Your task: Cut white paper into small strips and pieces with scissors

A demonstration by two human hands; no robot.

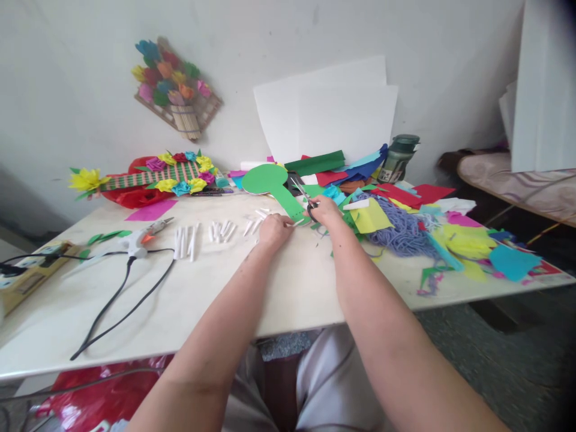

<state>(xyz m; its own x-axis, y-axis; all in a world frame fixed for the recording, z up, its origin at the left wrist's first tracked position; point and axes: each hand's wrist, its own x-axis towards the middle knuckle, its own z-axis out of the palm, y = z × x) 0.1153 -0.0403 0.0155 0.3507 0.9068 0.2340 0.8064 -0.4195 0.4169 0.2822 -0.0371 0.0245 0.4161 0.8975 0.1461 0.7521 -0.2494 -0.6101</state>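
Observation:
My right hand (323,211) grips a pair of scissors (300,191) whose blades point up and left over a green paper cutout (273,183) shaped like a round head on a stem. My left hand (274,230) rests on the table at the stem's lower end and pinches a small white paper roll (298,222). More white paper rolls (219,231) lie in a row to the left of that hand.
A glue gun (135,241) with black cord lies at the left. Colourful paper scraps (468,243) and purple yarn (402,231) cover the right side. Paper flower crafts (166,177) and a dark bottle (399,157) stand at the back, white sheets (333,117) lean against the wall.

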